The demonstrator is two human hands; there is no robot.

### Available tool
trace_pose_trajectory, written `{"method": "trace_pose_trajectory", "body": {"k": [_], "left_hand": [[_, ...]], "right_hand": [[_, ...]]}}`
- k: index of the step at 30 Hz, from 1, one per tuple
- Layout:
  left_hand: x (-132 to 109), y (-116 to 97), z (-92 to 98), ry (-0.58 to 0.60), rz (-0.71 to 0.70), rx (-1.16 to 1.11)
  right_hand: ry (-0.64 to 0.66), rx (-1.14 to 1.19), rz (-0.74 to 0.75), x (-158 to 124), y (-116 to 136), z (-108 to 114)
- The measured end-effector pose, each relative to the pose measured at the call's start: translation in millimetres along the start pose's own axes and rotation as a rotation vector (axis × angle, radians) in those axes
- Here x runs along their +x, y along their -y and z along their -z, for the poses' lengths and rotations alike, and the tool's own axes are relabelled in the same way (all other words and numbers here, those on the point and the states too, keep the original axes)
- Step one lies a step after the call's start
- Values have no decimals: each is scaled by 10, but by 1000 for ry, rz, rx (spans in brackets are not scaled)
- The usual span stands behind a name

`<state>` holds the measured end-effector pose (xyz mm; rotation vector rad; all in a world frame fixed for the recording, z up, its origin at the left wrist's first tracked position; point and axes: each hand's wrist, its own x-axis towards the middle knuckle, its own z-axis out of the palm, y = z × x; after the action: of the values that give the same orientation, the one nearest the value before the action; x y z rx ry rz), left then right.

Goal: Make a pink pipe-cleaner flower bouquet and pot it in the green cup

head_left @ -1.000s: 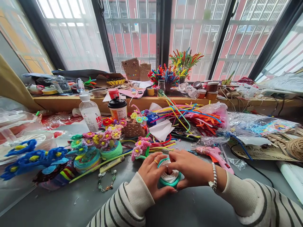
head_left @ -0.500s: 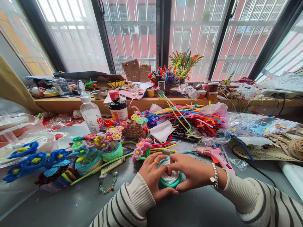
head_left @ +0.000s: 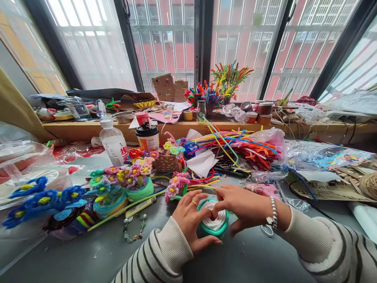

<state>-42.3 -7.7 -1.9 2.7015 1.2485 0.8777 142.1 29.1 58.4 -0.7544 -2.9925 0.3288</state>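
A round coil of white pipe cleaner ringed in teal lies on the grey table in front of me. My left hand, with a ring on one finger, curls round the coil's left side and under it. My right hand, a bead bracelet at its wrist, presses on the coil's top and right side with bent fingers. Both hands are closed on the coil. Striped sleeves cover both my forearms.
Finished pipe-cleaner flowers and blue flowers lie at the left. A heap of loose pipe cleaners, a pink glue gun, a bottle, a lidded cup and a bead bracelet surround the hands. The window ledge is crowded.
My right hand has lifted and shifted up over the coil, now covering more of the glue gun. The coil sits a little higher between the hands. My left hand has barely moved.
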Motion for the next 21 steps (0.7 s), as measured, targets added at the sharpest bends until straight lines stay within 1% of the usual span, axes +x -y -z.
{"method": "trace_pose_trajectory", "body": {"k": [4,8,12,18,21], "left_hand": [[-8,-8,15,-22,-15,15],[-25,-24,17,-20,-55,19],[-28,-29,25,-40,-38,-28],[-16,-35,86,-12,-54,-112],[-10,-50,93,-3,-69,-129]], "right_hand": [[5,-93,20,30,-19,-55],[-52,-70,-1,32,19,-152],[-103,-10,-60,-3,88,-199],[-93,-49,-55,-26,118,-192],[-125,-42,-65,-30,140,-220]]}}
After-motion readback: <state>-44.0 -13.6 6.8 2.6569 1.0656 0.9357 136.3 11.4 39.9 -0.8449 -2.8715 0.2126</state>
